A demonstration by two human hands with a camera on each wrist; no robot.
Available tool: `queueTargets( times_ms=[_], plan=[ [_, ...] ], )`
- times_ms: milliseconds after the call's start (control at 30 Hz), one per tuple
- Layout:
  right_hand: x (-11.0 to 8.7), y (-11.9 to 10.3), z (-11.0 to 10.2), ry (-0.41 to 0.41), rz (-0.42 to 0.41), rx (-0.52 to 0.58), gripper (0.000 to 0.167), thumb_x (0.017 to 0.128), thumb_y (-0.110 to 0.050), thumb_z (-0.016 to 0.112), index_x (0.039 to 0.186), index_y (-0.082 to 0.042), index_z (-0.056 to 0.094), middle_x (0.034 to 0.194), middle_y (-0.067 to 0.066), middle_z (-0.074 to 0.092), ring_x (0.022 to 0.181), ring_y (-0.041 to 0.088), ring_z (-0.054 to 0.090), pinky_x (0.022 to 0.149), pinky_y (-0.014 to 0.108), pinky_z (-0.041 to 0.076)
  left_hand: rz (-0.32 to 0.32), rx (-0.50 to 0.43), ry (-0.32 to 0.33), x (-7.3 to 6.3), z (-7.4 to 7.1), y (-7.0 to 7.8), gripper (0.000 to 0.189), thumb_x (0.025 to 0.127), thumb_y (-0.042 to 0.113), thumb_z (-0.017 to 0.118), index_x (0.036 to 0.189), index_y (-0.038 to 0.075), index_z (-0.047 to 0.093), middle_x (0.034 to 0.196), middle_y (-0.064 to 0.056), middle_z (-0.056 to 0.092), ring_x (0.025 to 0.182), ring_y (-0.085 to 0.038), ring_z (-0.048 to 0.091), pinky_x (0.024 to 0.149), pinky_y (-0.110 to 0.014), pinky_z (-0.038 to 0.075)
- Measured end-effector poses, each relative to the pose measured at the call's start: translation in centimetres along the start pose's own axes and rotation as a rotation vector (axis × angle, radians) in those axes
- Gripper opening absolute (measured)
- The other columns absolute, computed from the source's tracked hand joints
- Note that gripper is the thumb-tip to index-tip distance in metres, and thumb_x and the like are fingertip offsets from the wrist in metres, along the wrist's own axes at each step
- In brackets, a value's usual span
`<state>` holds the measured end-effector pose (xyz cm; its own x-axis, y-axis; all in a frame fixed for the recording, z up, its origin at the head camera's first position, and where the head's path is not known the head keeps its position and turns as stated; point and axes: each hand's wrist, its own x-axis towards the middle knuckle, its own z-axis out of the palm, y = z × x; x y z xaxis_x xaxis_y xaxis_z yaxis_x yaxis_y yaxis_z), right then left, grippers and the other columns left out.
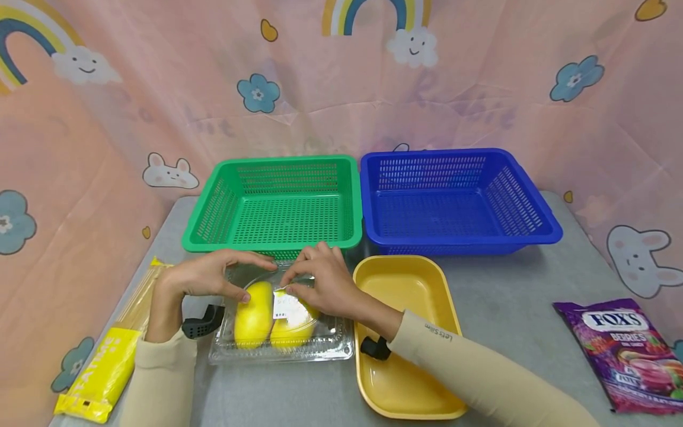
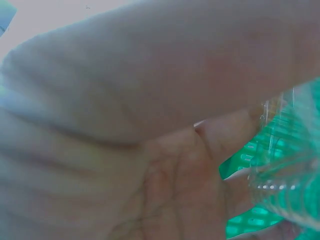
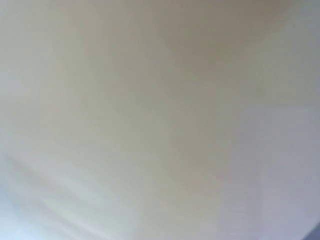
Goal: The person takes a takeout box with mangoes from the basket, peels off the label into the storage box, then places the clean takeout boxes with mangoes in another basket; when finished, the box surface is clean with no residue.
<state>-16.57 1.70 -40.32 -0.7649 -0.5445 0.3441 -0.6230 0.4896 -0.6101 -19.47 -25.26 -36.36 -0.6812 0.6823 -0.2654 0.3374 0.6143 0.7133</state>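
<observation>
A clear plastic clamshell box point(image 1: 336, 341) lies on the table with two yellow mangoes point(image 1: 253, 317) inside. A white label point(image 1: 288, 305) is stuck on its lid. My left hand point(image 1: 213, 276) holds the box at its far left side, thumb on the lid and fingers at the back edge. In the left wrist view, that palm point(image 2: 170, 185) fills much of the picture, with clear plastic point(image 2: 285, 185) by the fingers. My right hand point(image 1: 322, 281) pinches the label's upper edge between thumb and finger. The right wrist view is only a pale blur.
Behind the box stand a green basket point(image 1: 272, 246) and a blue basket point(image 1: 464, 240). A yellow tray point(image 1: 411, 379) sits right of the box, under my right forearm. A yellow packet point(image 1: 104, 373) lies at the left, and a purple candy bag point(image 1: 624, 356) at the right.
</observation>
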Motion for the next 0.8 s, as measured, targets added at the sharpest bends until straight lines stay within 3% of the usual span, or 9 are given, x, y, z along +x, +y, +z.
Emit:
queueTargets(
  times_ms=[267,567,800],
  plan=[
    [-0.1,0.3,-0.3,-0.019,-0.021,0.113,0.004,0.087,-0.023,0.081,0.089,-0.027,0.079,0.1,-0.009,0.074,0.088,0.011,0.042,0.085,0.033,0.024,-0.003,0.0,0.002,-0.1,0.0,0.1,0.063,0.085,0.014,0.082,0.144,0.021,0.059,0.156,-0.007,0.05,0.148,-0.039,0.039,0.115,-0.071,0.03],
    [-0.4,1.0,-0.9,-0.06,-0.071,0.261,0.004,0.089,-0.019,0.078,0.093,-0.021,0.079,0.094,-0.008,0.077,0.086,0.024,0.051,0.086,0.033,0.023,-0.009,0.001,-0.002,-0.1,-0.1,0.1,0.062,0.086,0.016,0.081,0.144,0.022,0.059,0.157,-0.008,0.048,0.148,-0.04,0.038,0.115,-0.071,0.03],
    [-0.5,1.7,-1.3,-0.114,-0.119,0.377,0.006,0.092,-0.011,0.074,0.093,-0.016,0.077,0.095,-0.004,0.077,0.094,0.005,0.059,0.092,0.034,0.026,0.002,-0.008,-0.006,0.0,0.0,0.1,0.062,0.086,0.013,0.081,0.144,0.02,0.059,0.156,-0.008,0.05,0.147,-0.04,0.039,0.115,-0.07,0.031]
  ],
)
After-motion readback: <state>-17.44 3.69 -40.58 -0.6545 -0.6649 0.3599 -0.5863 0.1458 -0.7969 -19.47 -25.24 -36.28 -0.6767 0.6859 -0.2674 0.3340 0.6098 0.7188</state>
